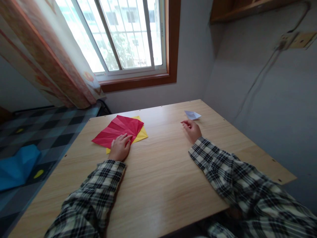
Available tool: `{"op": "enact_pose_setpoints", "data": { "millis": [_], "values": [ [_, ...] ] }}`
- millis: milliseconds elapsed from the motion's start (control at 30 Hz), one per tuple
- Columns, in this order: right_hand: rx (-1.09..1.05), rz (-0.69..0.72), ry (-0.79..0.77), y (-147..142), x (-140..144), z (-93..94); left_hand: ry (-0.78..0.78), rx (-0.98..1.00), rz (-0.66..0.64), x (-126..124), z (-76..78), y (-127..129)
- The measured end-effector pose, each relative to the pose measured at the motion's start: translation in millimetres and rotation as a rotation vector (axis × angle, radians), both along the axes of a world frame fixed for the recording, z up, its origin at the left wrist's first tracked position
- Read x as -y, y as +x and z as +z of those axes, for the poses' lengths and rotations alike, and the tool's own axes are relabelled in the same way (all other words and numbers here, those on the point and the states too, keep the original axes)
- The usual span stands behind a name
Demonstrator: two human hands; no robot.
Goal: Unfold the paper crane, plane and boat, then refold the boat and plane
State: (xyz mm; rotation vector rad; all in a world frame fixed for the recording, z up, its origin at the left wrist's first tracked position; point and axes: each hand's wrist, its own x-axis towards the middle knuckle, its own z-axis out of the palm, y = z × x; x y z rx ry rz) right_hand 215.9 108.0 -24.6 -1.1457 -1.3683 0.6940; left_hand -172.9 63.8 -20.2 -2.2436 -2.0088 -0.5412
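My left hand (120, 147) lies on the near edge of a creased red paper sheet (116, 131), its fingers stretched out flat. Fold lines fan across the red sheet. Beneath it, a yellow paper sheet (141, 134) shows at the right side and at a small near corner; the rest is covered. My right hand (192, 130) is low over the right part of the table, fingers loosely bent and pointing left, with nothing visible in them. Just beyond it sits a small white folded paper boat (193, 115), apart from the fingertips as far as I can see.
The wooden table (158, 185) stands by a window (128, 36) and a grey wall. On the left, blue paper (19, 165) lies on a checked cloth (49, 132), near a curtain (47, 53). A cable (257, 79) hangs from a wall socket (284, 41).
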Motion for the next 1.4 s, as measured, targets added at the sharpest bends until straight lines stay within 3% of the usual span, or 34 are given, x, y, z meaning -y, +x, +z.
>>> {"op": "enact_pose_setpoints", "data": {
  "millis": [100, 200, 367, 467, 567, 667, 767, 867, 967, 1167, 1400],
  "values": [
    [0.422, -0.248, 0.196, 30, -15, 1.4, 0.028, 0.014, -0.002, 1, -1.1, 0],
    [0.665, -0.409, 0.214, 58, -26, -1.9, 0.047, 0.052, 0.0, 1, -2.4, 0],
    [0.792, -0.469, 0.138, 85, -38, -16.5, 0.058, 0.092, 0.014, 4, 4.2, 5],
    [0.8, -0.447, 0.064, 91, -44, -20.4, 0.223, 0.145, -0.037, 11, 16.5, 9],
    [0.783, -0.396, 0.049, 90, -45, -16.9, 0.429, 0.231, -0.089, 20, 29.7, 17],
    [0.701, -0.289, 0.124, 75, -37, -9.0, 0.47, 0.319, -0.138, 27, 34.8, 32],
    [0.545, -0.146, 0.229, 43, -21, -1.3, 0.381, 0.518, -0.219, 28, 29.1, 58],
    [0.445, 0.065, 0.318, 3, 2, 3.5, 0.184, 0.912, -0.265, 23, 18.4, 92],
    [0.412, 0.218, 0.369, -30, 24, 4.7, 0.027, 1.12, -0.242, 18, 11.7, 121],
    [0.401, 0.315, 0.372, -49, 42, 3.6, -0.169, 0.989, -0.289, 19, 17.7, 133],
    [0.344, 0.345, 0.322, -47, 43, 8.2, -0.179, 1.016, -0.306, 25, 22.5, 133]
  ]
}}
